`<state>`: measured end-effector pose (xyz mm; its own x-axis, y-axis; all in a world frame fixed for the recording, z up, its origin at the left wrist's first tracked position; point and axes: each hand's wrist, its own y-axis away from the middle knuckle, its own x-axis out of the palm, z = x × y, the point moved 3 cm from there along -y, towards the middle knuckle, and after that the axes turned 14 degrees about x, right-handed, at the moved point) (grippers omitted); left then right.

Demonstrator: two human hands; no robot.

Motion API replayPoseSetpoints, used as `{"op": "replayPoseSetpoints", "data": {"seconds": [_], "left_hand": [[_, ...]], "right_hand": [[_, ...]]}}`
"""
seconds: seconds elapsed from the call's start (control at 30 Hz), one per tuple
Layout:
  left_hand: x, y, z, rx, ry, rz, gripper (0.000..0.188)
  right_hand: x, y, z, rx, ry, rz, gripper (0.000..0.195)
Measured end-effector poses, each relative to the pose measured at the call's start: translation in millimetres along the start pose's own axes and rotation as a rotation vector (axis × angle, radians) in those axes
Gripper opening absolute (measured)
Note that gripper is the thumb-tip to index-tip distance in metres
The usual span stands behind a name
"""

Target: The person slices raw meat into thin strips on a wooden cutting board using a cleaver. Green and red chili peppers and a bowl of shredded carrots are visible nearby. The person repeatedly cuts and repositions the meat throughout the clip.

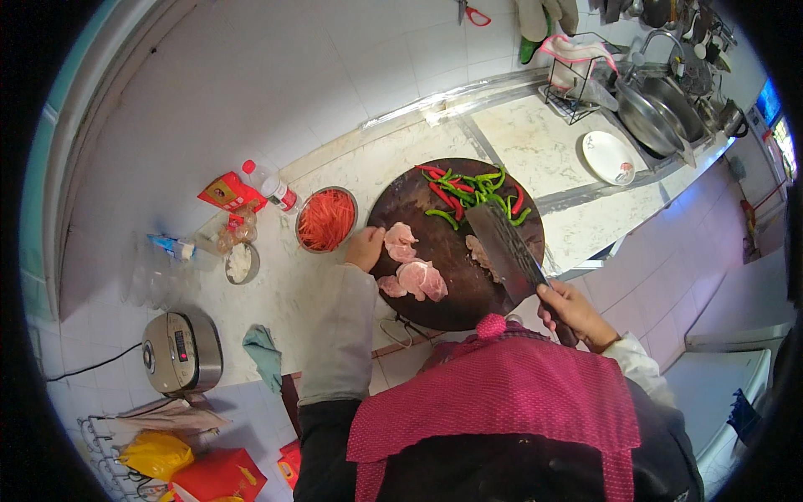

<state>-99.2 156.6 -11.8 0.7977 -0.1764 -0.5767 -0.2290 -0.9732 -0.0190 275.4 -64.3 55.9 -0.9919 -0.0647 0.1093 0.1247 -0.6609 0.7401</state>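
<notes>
My right hand (pixel 574 310) grips the handle of a broad Chinese cleaver (pixel 505 251). Its blade lies over the right part of a round dark wooden cutting board (pixel 458 301), partly covering a small heap of cut meat (pixel 480 254). At the board's left edge is my left hand (pixel 365 249), fingertips close beside a piece of raw pale pink meat (pixel 400 241); whether they touch the meat or grip the rim is unclear. Larger raw meat pieces (pixel 421 280) lie just below. Red and green chili peppers (pixel 464 188) are piled at the board's far side.
Left of the board stand a bowl of shredded carrot (pixel 327 219), a plastic bottle (pixel 279 193), a small metal bowl with white contents (pixel 241 263) and a rice cooker (pixel 182 353). A teal cloth (pixel 263 354) hangs at the counter edge. Rightward are a white plate (pixel 607 157) and a sink (pixel 674 106).
</notes>
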Motion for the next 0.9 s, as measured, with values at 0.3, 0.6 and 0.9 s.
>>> {"op": "replayPoseSetpoints", "data": {"seconds": [0.3,0.6,0.9], "left_hand": [[113,77,-110,-0.065,2.297,0.507,0.080],[107,80,-159,-0.037,1.947,0.284,0.091],[95,52,-119,-0.054,1.452,0.045,0.078]], "right_hand": [[39,-14,31,0.119,-0.467,0.326,0.031],[36,-10,9,0.160,-0.382,0.364,0.026],[-32,25,-73,0.162,-0.459,0.019,0.021]]}}
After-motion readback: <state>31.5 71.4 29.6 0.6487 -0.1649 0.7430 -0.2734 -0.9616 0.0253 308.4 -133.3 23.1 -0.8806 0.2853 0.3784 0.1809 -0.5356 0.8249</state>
